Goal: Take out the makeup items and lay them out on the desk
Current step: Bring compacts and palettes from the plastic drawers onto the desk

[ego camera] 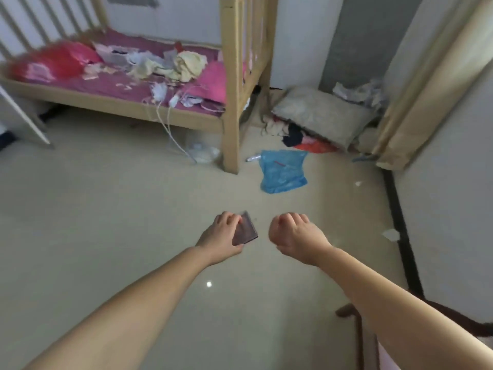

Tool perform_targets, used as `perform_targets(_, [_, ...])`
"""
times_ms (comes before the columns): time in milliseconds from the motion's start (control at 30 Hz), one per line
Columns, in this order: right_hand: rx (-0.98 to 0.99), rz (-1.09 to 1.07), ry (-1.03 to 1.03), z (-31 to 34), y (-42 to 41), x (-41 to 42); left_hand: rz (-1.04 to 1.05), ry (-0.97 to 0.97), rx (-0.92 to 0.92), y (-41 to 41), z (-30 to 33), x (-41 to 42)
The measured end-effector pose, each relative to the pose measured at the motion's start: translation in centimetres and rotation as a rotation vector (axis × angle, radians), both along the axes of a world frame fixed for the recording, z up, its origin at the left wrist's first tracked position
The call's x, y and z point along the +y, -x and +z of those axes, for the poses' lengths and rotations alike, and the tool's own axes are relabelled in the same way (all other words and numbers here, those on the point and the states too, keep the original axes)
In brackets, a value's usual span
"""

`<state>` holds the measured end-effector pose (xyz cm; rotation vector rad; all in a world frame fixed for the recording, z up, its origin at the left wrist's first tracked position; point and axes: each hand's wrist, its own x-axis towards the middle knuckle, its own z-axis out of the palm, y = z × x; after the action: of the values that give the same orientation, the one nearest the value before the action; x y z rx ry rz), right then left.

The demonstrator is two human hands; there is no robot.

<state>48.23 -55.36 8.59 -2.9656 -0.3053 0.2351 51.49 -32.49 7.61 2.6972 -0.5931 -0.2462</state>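
Both my forearms reached out over the beige floor [106,209]. My left hand [222,235] gripped a flat purplish case [246,231], partly hidden, kind unclear. My right hand [293,235] was curled, holding nothing visible. Ahead, a blue plastic bag [282,170] lay beside the wooden crib [232,102], contents unclear.
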Motion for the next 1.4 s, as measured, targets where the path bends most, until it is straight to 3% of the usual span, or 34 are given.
perform_targets(100, [-0.008, 0.222, 0.074, -0.5, -3.4, 11.3, 0.154, -0.027, 0.013, 0.9, -0.6, 11.9])
perform_targets(400, [0.105, 0.545, -0.022, -1.6, -9.6, 44.6, 0.573, -0.112, 0.073, 3.0, -1.3, 44.2])
perform_targets(633, [0.138, 0.738, 0.043, -3.1, -18.3, 59.5, 0.733, -0.112, 0.092, -0.3, -2.9, 56.8])
perform_targets(1000, [0.117, 1.061, 0.064, -1.5, -39.5, 82.5, 1.058, -0.005, 0.011, -15.8, -1.4, 75.3])
perform_targets(1400, [0.075, 1.18, 0.051, -1.9, -55.7, 113.0, 1.154, -0.001, 0.003, -30.1, -1.5, 102.4])
